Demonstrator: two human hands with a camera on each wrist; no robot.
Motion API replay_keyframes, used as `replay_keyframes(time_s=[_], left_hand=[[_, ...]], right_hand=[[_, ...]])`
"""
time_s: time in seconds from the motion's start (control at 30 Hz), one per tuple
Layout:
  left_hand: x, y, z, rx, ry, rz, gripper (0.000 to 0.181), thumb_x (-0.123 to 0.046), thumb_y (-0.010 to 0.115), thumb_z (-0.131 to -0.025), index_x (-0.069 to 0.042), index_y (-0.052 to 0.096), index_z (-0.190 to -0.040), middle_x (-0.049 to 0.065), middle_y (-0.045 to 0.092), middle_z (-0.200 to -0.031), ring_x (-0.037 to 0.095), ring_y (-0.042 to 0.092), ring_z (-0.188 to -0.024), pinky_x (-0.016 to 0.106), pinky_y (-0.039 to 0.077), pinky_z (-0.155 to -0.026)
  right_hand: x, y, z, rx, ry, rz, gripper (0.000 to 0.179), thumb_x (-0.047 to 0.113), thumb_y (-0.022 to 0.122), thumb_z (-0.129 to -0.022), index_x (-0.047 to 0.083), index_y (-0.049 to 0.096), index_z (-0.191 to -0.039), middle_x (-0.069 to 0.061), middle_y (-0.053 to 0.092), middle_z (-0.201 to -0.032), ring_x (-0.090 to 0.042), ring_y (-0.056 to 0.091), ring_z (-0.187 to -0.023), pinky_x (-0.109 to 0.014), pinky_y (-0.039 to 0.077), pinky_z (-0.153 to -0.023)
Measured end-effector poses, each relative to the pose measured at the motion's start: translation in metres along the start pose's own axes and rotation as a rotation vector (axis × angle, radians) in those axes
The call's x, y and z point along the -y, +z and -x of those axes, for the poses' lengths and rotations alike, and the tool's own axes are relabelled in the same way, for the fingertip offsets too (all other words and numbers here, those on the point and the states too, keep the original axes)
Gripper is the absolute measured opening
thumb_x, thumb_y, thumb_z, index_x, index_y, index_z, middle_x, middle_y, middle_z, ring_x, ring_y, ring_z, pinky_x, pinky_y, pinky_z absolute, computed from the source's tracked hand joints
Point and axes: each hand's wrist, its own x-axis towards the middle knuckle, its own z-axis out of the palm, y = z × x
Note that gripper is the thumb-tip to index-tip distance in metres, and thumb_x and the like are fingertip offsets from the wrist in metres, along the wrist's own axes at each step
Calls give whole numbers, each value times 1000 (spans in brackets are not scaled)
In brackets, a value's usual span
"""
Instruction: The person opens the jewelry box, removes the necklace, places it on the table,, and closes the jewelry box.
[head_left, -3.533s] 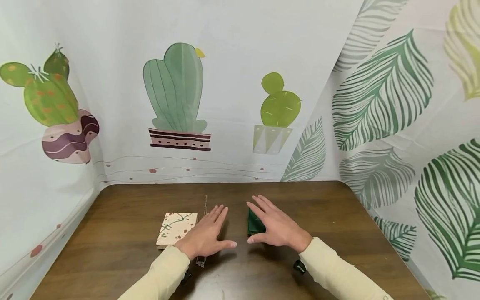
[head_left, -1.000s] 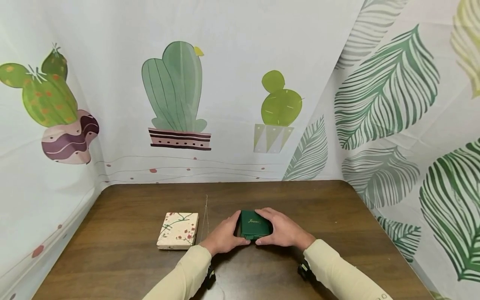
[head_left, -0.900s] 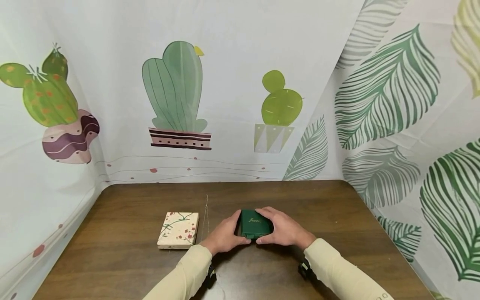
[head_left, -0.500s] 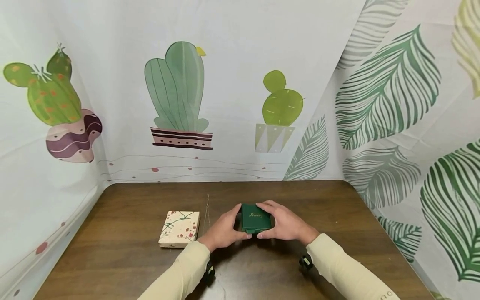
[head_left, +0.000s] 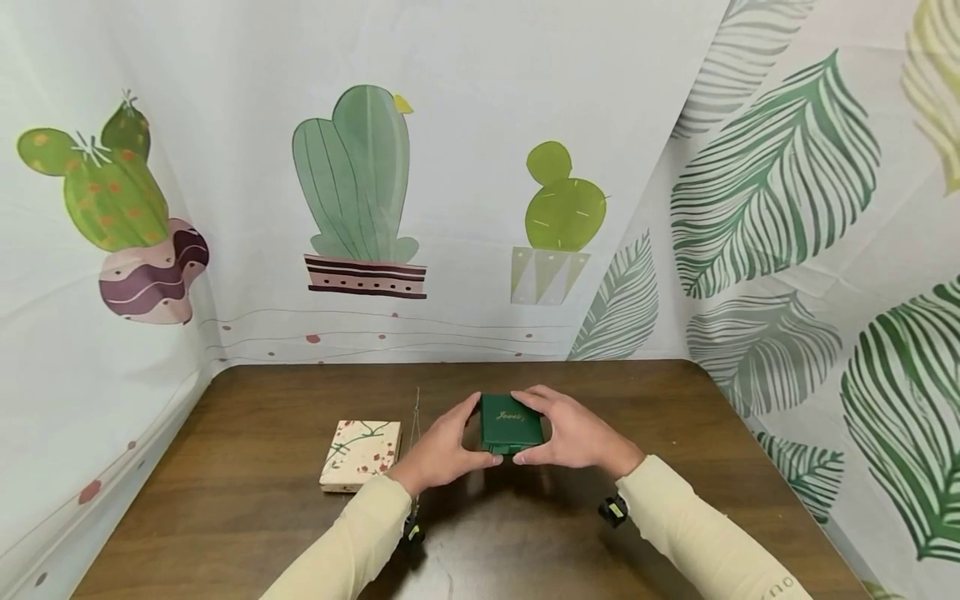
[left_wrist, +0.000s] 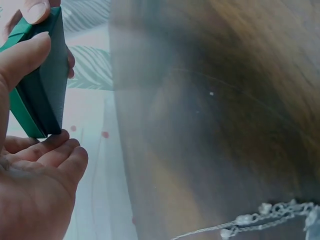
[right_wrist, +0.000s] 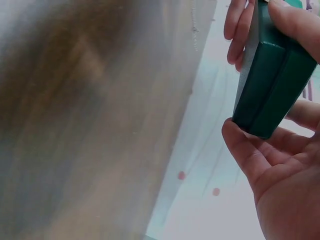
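1. Head view: behind and above the left hand (head_left: 442, 450) and right hand (head_left: 576, 429), facing forward-down, farthest off.
2. Left wrist view: close, at the left palm, facing the green box (left_wrist: 45, 95).
3. Right wrist view: equally close, at the right palm.
4. All share the green box between the hands.

Head cam's looking pretty bright and even on the pale backdrop (head_left: 480, 50), with light seemingly from above, soft dark shadows under my hands (head_left: 442, 450) and a dull glare patch on the near part of the counter (head_left: 262, 517). Wrist cams are rougher tbh: both dimmer with a bluish, hazy cast, and the counter goes smeary. My left one gets the chain (left_wrist: 265, 215) kinda soft, while the green box (right_wrist: 270, 85) comes out fairly crisp in the right one.
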Motion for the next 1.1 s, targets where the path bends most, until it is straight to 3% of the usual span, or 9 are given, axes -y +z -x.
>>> replay_keyframes(time_s=[0.1, 0.3, 0.4, 0.67, 1.1], left_hand=[[-4, -2, 1, -9, -8, 7, 104, -34, 84, -89, -3, 21, -165, 17, 41, -164, 35, 46, -149, 54, 45, -118], [-11, -8, 0, -19, 4, 6, 106, -33, 85, -88, -2, 19, -165, 19, 40, -165, 37, 45, -149, 53, 44, -118], [-14, -10, 1, -28, 1, -1, 107, -34, 85, -88, -4, 19, -166, 18, 40, -165, 36, 46, -149, 52, 44, -118], [-17, -10, 2, -90, 16, 73, 108, -33, 88, -85, -7, 22, -166, 15, 44, -161, 30, 51, -144, 48, 45, -118], [-18, -12, 4, -143, 19, 222, 110, -26, 91, -81, -7, 23, -165, 16, 48, -158, 35, 54, -142, 51, 45, -117]], right_hand=[[5, -6, -1, 1, 4, 8, 96, 54, 88, -79, 7, 50, -154, -4, 57, -143, -17, 60, -111, -35, 60, -88], [14, -13, -3, -2, 8, 21, 96, 52, 89, -78, 9, 50, -154, -4, 56, -144, -17, 60, -111, -41, 61, -89], [16, -16, -4, -10, -9, 46, 95, 51, 89, -78, 10, 50, -154, -3, 56, -144, -16, 61, -111, -34, 60, -88], [24, -25, -6, -27, -47, 65, 94, 53, 88, -79, 9, 51, -153, -2, 56, -145, -15, 61, -114, -33, 59, -89], [29, -28, -10, -29, -48, 47, 95, 60, 85, -78, 12, 52, -153, 1, 57, -145, -13, 60, -115, -29, 57, -89]])
